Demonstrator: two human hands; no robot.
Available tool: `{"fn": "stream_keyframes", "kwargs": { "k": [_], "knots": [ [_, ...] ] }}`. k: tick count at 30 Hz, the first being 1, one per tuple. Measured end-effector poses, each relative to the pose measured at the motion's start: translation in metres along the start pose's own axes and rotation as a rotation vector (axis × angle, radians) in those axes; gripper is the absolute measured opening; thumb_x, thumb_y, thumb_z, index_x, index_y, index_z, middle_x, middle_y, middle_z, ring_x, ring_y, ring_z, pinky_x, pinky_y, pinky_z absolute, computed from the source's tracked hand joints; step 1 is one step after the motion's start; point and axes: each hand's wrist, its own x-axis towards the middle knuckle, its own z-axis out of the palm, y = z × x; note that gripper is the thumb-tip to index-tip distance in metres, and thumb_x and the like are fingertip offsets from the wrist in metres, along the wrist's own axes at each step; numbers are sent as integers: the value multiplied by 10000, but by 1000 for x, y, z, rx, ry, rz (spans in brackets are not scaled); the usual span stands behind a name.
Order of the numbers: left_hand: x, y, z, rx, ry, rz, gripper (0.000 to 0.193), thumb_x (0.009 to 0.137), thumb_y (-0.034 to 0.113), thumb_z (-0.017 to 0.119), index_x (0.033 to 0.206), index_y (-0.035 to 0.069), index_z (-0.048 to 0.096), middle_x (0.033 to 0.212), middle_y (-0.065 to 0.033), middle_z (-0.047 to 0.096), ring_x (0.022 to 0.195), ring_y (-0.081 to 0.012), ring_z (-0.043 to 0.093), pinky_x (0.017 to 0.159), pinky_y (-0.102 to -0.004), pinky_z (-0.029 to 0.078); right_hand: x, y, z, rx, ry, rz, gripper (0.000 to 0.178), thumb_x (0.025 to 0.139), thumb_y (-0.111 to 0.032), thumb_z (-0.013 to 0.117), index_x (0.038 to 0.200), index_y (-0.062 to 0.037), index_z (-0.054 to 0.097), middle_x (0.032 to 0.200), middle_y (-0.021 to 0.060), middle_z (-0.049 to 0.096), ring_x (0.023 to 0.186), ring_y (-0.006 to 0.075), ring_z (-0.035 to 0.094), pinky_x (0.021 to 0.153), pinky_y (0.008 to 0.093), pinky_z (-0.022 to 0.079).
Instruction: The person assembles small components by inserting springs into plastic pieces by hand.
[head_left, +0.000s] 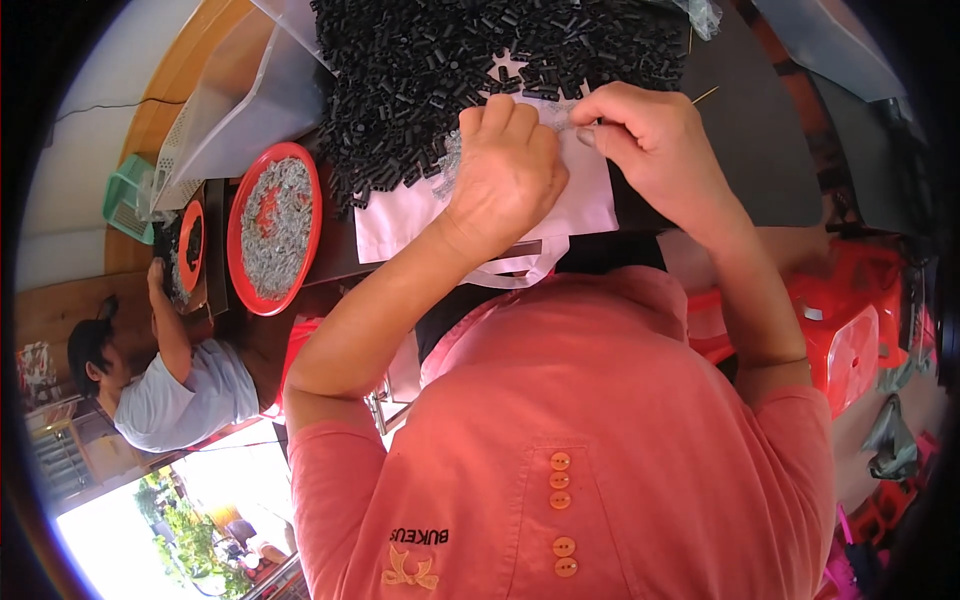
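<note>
My left hand [508, 170] is curled closed over a pale pink cloth bag [385, 225]; its fingertips are turned away, so what they grip is hidden. Thumb and forefinger of my right hand [655, 145] are pinched together close beside it, at something too small to name. Tiny clear pieces [450, 160] lie by the left hand, and more of them show between the hands. Just beyond both hands spreads a large heap of short black tube-like pieces [420, 90], some of it reaching onto the bag. The bag's handle [530, 272] hangs over the near table edge.
Left of the heap is a red round tray [236, 255] of small clear pieces, with a translucent plastic bin [245, 120] behind it. A co-worker [185, 390] reaches toward an orange-rimmed tray [191, 225] at far left. Red plastic stools [850, 350] stand at right.
</note>
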Motion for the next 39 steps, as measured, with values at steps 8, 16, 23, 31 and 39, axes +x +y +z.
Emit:
{"fn": "stream_keyframes", "kwargs": {
  "k": [8, 16, 23, 31, 39],
  "knots": [
    [2, 4, -20, -442, 148, -264, 136, 709, -62, 626, 800, 28, 579, 784, -94, 527, 734, -290, 465, 657, -390, 403, -7, -6, 20, 343, 56, 58, 76, 834, -75, 653, 882, -25, 684, 794, 108, 677, 646, 226, 634, 598, 318, 485],
    [5, 1, -15, -329, 234, -168, 178, 706, -69, 633, 843, 34, 587, 794, -93, 527, 736, -294, 473, 655, -382, 403, -5, -9, 18, 456, -35, 321, 95, 861, -77, 655, 851, 17, 662, 692, 84, 643, 586, 128, 564, 550, 280, 442],
    [28, -42, -19, -197, 113, -164, 108, 761, 29, 686, 866, 46, 668, 820, -94, 575, 811, -308, 526, 736, -419, 427, -10, 3, 17, 593, 93, 368, 84, 875, -61, 617, 853, 19, 631, 631, 44, 565, 573, 85, 494, 537, 257, 409],
    [47, -99, 3, 109, -258, 67, 242, 714, -11, 650, 901, 122, 724, 882, -13, 580, 940, -250, 526, 806, -388, 440, -15, 4, 12, 450, 3, 331, 87, 912, -62, 610, 891, 22, 617, 747, 2, 601, 691, 64, 523, 630, 225, 432],
    [55, -99, 6, 138, -360, 159, 177, 741, 69, 685, 904, 133, 716, 881, -6, 573, 939, -231, 524, 767, -368, 415, -18, 4, 11, 426, 29, 275, 98, 849, -66, 584, 884, 13, 631, 733, 127, 639, 631, 194, 616, 592, 312, 478]
  ]
}}
